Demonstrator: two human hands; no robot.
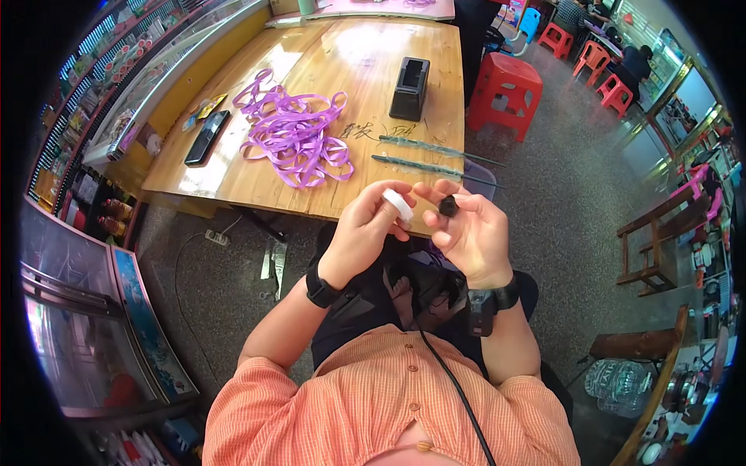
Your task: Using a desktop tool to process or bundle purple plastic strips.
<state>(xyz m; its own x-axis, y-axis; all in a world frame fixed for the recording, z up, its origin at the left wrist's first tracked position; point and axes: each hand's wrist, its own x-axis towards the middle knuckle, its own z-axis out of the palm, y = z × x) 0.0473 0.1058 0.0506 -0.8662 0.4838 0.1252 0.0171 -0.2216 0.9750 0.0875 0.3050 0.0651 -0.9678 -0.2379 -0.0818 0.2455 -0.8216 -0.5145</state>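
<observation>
My left hand grips a small white roll, perhaps tape, between thumb and fingers. Close beside it, my right hand is curled with a short dark piece at its fingertips; its kind is too small to tell. Both hands are raised over the table's near edge, a little apart. Just beyond them, two thin dark-green sticks, partly in clear wrapping, lie across the right edge of the table. A loose heap of purple ribbon spreads to their left.
On the wooden table lie a black phone at the left and an open black holder at the far right. A red stool stands right of the table. A glass-doored cabinet is at the left, a wooden chair at the right.
</observation>
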